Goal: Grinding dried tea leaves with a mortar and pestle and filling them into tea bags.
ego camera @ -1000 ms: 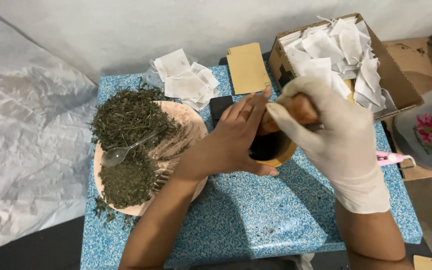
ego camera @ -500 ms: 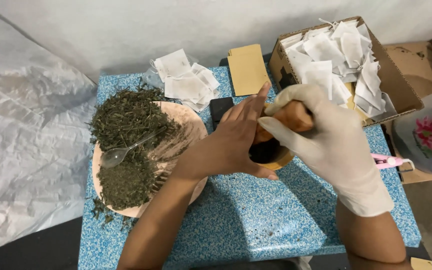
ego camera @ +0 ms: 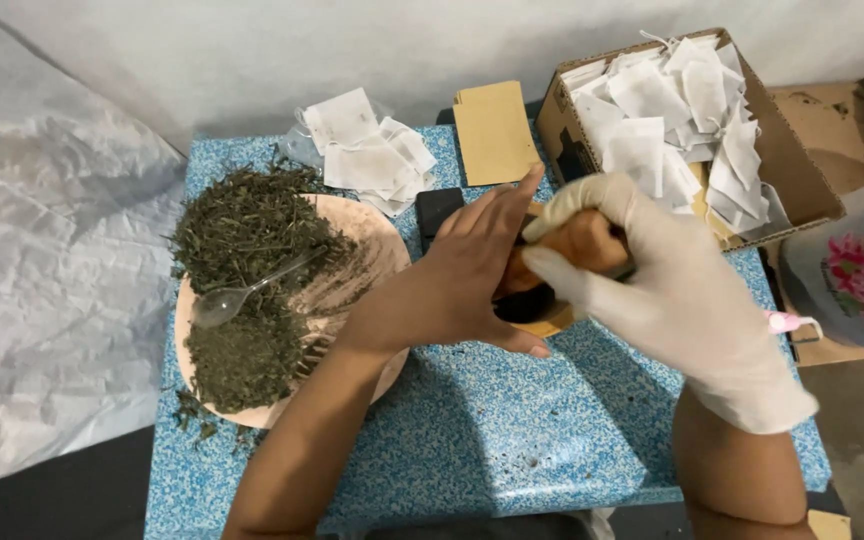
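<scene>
**A:** Log the hands first. Your left hand (ego camera: 462, 290) is bare, fingers stretched flat and held together, its palm cupped against the near side of a small dark-hollowed wooden bowl (ego camera: 532, 305) — it steadies the bowl rather than closing on it. Your right hand (ego camera: 642, 270) wears one white disposable glove and is clenched round a rounded brown wooden object (ego camera: 582, 240), which sits directly above the bowl's opening.

**B:** Where is the bowl on the surface?

**A:** On the blue speckled tabletop (ego camera: 512, 430), near its middle and towards the far edge, between the plate and the box. Most of it is hidden by your two hands; what it contains I cannot tell.

**B:** Count the rest for me.

**A:** One round pinkish plate (ego camera: 367, 235) left of the bowl, carrying dried green herb (ego camera: 247, 235) in two heaps — a larger far one, a smaller near one — with loose bits spilled over the plate's near edge onto the table. One clear plastic spoon (ego camera: 237, 295) lies across the plate between the heaps. One small black block (ego camera: 437, 210) stands just behind your left fingertips. One loose stack of white paper sachets (ego camera: 367, 155) lies at the far edge; the number in it is too overlapped to count. One flat tan paper packet (ego camera: 494, 130) beside that.

**B:** And on your right?

**A:** One open brown cardboard box (ego camera: 792, 165) piled with more white sachets, uncountable. One pink-and-white tool (ego camera: 790, 322) shows just past your gloved wrist.
</scene>
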